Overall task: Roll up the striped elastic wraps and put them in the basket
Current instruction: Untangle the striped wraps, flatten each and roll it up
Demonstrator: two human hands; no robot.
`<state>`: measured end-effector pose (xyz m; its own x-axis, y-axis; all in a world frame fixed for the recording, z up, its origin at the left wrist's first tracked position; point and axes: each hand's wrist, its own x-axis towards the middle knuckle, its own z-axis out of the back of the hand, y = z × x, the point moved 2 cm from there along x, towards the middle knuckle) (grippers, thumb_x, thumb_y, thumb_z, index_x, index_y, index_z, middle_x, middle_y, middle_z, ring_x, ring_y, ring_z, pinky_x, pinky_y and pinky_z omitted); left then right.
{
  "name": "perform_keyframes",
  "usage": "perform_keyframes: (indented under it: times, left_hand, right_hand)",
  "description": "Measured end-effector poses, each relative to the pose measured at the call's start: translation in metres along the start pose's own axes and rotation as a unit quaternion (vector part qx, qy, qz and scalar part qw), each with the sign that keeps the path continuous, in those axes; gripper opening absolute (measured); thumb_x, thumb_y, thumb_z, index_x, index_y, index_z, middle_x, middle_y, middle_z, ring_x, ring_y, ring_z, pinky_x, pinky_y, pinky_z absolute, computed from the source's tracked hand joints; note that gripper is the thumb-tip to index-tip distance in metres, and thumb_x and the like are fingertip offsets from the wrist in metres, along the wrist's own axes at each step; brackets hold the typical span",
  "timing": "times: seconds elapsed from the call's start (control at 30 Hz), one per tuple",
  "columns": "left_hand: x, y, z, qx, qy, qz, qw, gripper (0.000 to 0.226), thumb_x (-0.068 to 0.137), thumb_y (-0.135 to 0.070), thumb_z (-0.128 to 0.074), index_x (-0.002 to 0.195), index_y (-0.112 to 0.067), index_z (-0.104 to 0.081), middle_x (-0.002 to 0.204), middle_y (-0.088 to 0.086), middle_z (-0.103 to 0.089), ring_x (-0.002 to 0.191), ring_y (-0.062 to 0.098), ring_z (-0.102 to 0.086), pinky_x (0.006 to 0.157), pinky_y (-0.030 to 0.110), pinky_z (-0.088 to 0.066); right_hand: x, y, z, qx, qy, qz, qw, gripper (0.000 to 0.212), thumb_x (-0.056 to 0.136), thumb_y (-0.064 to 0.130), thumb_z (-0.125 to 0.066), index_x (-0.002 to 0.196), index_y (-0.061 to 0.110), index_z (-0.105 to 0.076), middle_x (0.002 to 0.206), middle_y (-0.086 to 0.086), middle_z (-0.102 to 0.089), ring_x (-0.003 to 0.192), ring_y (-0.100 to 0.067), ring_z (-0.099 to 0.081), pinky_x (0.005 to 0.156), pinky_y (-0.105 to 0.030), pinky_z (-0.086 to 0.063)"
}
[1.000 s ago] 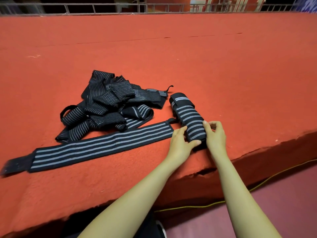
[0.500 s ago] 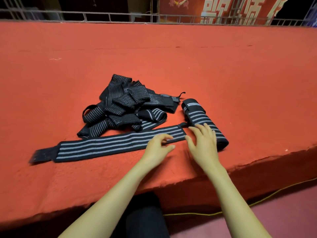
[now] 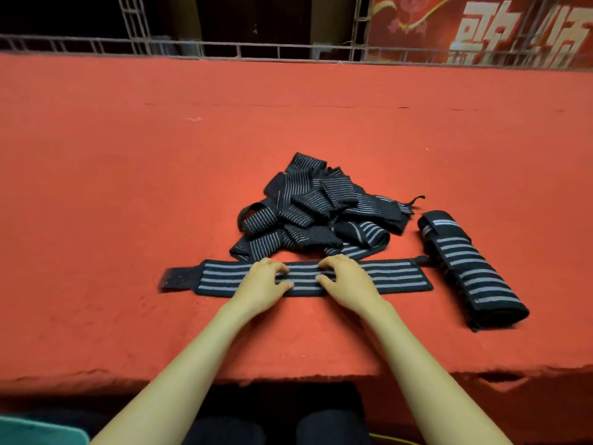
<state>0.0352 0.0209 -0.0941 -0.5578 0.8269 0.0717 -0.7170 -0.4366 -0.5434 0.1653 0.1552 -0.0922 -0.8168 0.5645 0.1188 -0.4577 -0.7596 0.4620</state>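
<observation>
Both hands down on a striped wrap, red table (image 3: 128, 220) beneath.

On the felt top, near its front edge: tangled pile of wraps (image 3: 314, 213) farthest back; just in front, flat wrap (image 3: 394, 277) stretched left to right; beside its right end, rolled wrap (image 3: 468, 271) lying aslant. Left hand (image 3: 260, 281) and right hand (image 3: 349, 281) close together at the flat wrap's middle, fingers curled, tips and thumbs pinching the fabric.

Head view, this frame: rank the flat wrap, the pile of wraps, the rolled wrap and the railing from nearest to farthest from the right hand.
1. flat wrap: under the right hand, touching.
2. pile of wraps: just beyond the hand.
3. rolled wrap: off to the right.
4. railing: at the far edge.
</observation>
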Motion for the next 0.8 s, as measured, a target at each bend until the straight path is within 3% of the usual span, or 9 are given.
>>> perform_keyframes:
  times: [0.13, 0.27, 0.4, 0.53, 0.67, 0.8]
  left_hand:
    - [0.029, -0.011, 0.022, -0.062, -0.079, -0.01, 0.995, 0.021, 0.085, -0.022, -0.064, 0.105, -0.015, -0.067, 0.106, 0.003, -0.064, 0.099, 0.016, -0.056, 0.089, 0.025, -0.039]
    - [0.073, -0.029, 0.038, -0.126, -0.141, -0.026, 0.982, 0.027, 0.086, -0.019, -0.064, 0.113, -0.016, -0.063, 0.112, 0.002, -0.061, 0.103, 0.014, -0.057, 0.094, 0.029, -0.044]
    - [0.114, -0.045, 0.037, -0.116, -0.148, -0.06, 0.98, 0.032, 0.088, -0.018, -0.062, 0.12, -0.015, -0.059, 0.122, 0.001, -0.056, 0.117, 0.014, -0.049, 0.101, 0.026, -0.036]
    - [0.147, -0.046, 0.015, -0.092, -0.121, -0.06, 0.987, 0.039, 0.09, -0.021, -0.06, 0.127, -0.011, -0.054, 0.129, 0.002, -0.049, 0.126, 0.018, -0.041, 0.106, 0.03, -0.032]
    - [0.155, -0.034, -0.011, -0.068, -0.109, -0.037, 0.991, 0.031, 0.091, -0.025, -0.059, 0.117, -0.009, -0.06, 0.13, -0.003, -0.047, 0.125, 0.013, -0.04, 0.094, 0.019, -0.028]
    - [0.149, -0.029, -0.021, -0.049, -0.108, -0.032, 0.992, 0.031, 0.094, -0.028, -0.055, 0.118, -0.009, -0.059, 0.135, -0.006, -0.044, 0.124, 0.011, -0.041, 0.095, 0.024, -0.034]
  right_hand:
    - [0.031, 0.01, 0.027, 0.073, -0.098, -0.001, 0.993, 0.02, 0.09, 0.027, -0.06, 0.106, 0.018, -0.066, 0.107, -0.001, -0.067, 0.099, -0.019, -0.061, 0.089, -0.035, -0.047]
    - [0.081, 0.011, 0.05, 0.099, -0.154, -0.01, 0.983, 0.029, 0.091, 0.023, -0.06, 0.119, 0.014, -0.059, 0.115, -0.006, -0.06, 0.109, -0.021, -0.056, 0.095, -0.035, -0.043]
    - [0.13, -0.005, 0.053, 0.111, -0.155, -0.083, 0.978, 0.041, 0.093, 0.026, -0.057, 0.129, 0.01, -0.048, 0.13, -0.011, -0.048, 0.124, -0.027, -0.044, 0.103, -0.037, -0.036]
    - [0.16, -0.022, 0.036, 0.093, -0.132, -0.125, 0.979, 0.042, 0.092, 0.028, -0.059, 0.125, 0.005, -0.048, 0.128, -0.014, -0.048, 0.123, -0.031, -0.043, 0.103, -0.039, -0.035]
    - [0.161, -0.036, 0.015, 0.101, -0.178, -0.127, 0.971, 0.025, 0.098, 0.023, -0.049, 0.11, 0.002, -0.055, 0.112, -0.014, -0.056, 0.106, -0.031, -0.052, 0.088, -0.038, -0.04]
    - [0.151, -0.044, 0.014, 0.156, -0.204, -0.123, 0.959, 0.026, 0.099, 0.024, -0.047, 0.109, 0.003, -0.059, 0.109, -0.009, -0.059, 0.103, -0.024, -0.053, 0.076, -0.024, -0.029]
